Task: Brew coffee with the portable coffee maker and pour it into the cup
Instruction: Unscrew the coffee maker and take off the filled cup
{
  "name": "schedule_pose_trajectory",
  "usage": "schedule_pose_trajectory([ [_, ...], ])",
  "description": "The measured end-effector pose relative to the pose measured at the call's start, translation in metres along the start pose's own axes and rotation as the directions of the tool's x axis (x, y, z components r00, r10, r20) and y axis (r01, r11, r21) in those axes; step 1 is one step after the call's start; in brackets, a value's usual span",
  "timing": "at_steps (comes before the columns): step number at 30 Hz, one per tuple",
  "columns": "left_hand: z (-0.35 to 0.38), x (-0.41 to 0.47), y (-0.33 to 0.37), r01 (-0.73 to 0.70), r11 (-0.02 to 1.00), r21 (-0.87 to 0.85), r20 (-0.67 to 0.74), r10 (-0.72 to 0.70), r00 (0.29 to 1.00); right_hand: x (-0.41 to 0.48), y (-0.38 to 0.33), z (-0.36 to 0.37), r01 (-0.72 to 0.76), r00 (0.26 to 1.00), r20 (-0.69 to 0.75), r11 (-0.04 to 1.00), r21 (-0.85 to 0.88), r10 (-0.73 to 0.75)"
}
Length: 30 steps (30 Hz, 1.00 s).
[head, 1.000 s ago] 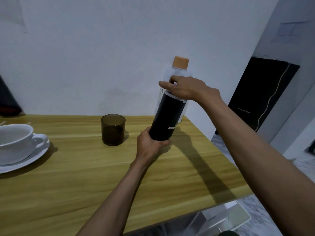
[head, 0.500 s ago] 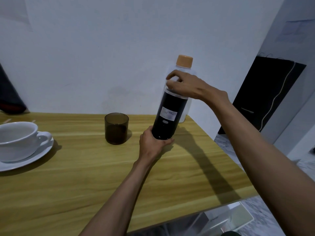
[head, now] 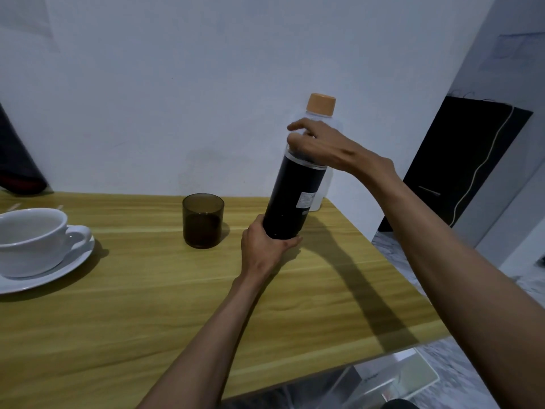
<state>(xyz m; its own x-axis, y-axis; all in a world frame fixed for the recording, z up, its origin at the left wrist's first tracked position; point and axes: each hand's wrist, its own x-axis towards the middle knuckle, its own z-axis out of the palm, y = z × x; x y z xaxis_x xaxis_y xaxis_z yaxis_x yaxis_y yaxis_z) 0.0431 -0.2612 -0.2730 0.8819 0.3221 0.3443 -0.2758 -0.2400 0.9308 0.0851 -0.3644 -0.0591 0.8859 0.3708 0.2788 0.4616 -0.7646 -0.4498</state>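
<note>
A tall black cylindrical coffee maker is held tilted above the wooden table, a white label on its right side. My left hand grips its lower end. My right hand curls round its top, hiding the lid. A small smoky-brown tumbler stands on the table just left of the coffee maker. At the left edge a white cup sits on a white saucer.
A clear water bottle with an orange cap stands behind the coffee maker near the table's back right corner. A black bag leans against the wall beyond the table's right edge. A dark object lies at the far left.
The coffee maker has turned in my hands, so its white label moved round to the right side. My right hand's fingers have shifted on the top.
</note>
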Motion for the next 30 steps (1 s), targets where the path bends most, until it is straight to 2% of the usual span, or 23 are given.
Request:
schedule_pose_trajectory([
  [2, 0.0, 0.0, 0.001, -0.017, 0.999, 0.027, -0.011, 0.017, 1.0, 0.0, 0.002, 0.003, -0.071, 0.997, -0.007, 0.984, -0.163, 0.071],
  [4, -0.001, 0.0, 0.001, -0.032, 0.998, 0.056, -0.037, 0.034, 0.999, 0.001, 0.005, 0.002, -0.166, 0.986, -0.079, 0.919, -0.357, 0.148],
  [6, -0.001, 0.0, 0.001, -0.047, 0.996, 0.075, -0.047, 0.05, 0.998, 0.004, 0.006, -0.001, -0.175, 0.983, -0.136, 0.882, -0.438, 0.127],
  [8, -0.001, -0.001, 0.001, -0.053, 0.995, 0.082, -0.042, 0.056, 0.998, 0.005, 0.007, -0.004, -0.107, 0.993, -0.085, 0.918, -0.381, 0.08],
  [11, -0.001, -0.001, -0.001, -0.037, 0.997, 0.063, -0.051, 0.04, 0.998, 0.0, 0.001, -0.005, -0.029, 0.999, 0.041, 0.997, -0.078, 0.033],
  [12, -0.001, 0.0, 0.0, -0.031, 0.998, 0.053, -0.059, 0.034, 0.998, -0.001, 0.0, -0.004, -0.019, 0.998, 0.054, 0.999, -0.038, 0.021],
  [14, -0.002, 0.0, 0.0, -0.027, 0.999, 0.046, -0.064, 0.03, 0.998, -0.001, 0.003, 0.001, -0.032, 0.999, 0.041, 0.996, -0.087, 0.036],
  [16, -0.002, -0.001, 0.0, -0.024, 0.999, 0.048, -0.058, 0.027, 0.998, -0.001, 0.006, 0.005, -0.044, 0.998, -0.049, 0.97, -0.239, 0.033],
  [18, -0.002, 0.0, 0.0, -0.017, 0.999, 0.045, -0.044, 0.019, 0.999, 0.0, 0.007, 0.009, -0.029, 0.988, -0.152, 0.955, -0.294, -0.017],
  [23, -0.002, 0.0, 0.0, 0.001, 1.0, 0.001, 0.003, -0.001, 1.0, -0.001, 0.005, 0.01, 0.064, 0.977, -0.183, 0.97, -0.236, -0.109],
  [30, -0.001, 0.001, -0.001, 0.028, 0.999, -0.016, 0.055, -0.027, 0.998, -0.014, 0.018, -0.003, 0.064, 0.933, -0.336, 0.979, -0.193, -0.127],
])
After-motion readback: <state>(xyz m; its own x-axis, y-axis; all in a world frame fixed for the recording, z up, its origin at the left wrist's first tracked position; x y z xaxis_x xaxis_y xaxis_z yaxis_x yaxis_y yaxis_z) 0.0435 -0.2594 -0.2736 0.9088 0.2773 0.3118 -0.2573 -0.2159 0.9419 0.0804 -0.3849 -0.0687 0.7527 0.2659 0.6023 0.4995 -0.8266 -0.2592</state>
